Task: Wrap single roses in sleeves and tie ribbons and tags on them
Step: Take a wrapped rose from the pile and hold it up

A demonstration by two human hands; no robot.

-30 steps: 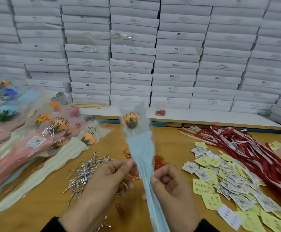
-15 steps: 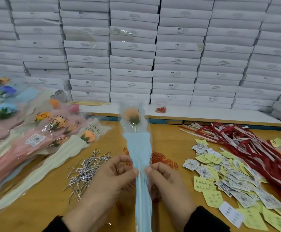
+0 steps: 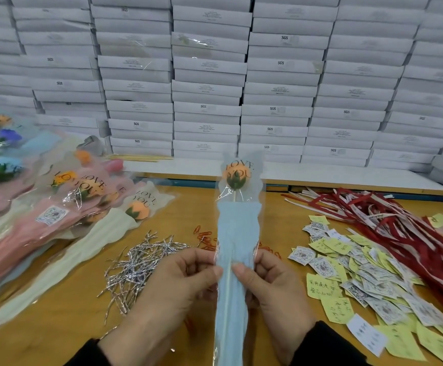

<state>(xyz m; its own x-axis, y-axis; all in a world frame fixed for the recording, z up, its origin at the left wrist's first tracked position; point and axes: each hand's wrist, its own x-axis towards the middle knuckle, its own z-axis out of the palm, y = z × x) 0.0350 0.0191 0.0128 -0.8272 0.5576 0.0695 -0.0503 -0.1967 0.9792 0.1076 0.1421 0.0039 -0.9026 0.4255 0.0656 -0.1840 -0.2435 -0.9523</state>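
Observation:
I hold one orange rose (image 3: 236, 176) upright in a light-blue sleeve (image 3: 237, 233) with a clear top printed "LOVE YOU". My left hand (image 3: 173, 291) pinches the sleeve's left edge at mid-height. My right hand (image 3: 270, 283) pinches the right side, thumb on the front beside the white stem. A heap of silver twist ties (image 3: 138, 262) lies to the left on the wooden table (image 3: 56, 326). Red ribbons (image 3: 389, 233) and a spread of yellow and white tags (image 3: 357, 273) lie to the right.
Wrapped roses in pink, cream and blue sleeves (image 3: 43, 215) are piled at the left. Orange paper clips (image 3: 204, 236) lie behind the sleeve. Stacked white boxes (image 3: 215, 83) form a wall behind a white shelf (image 3: 320, 178).
The sleeve has turned to face me flat, its printed front now showing, and both hands have shifted to pinch its two edges.

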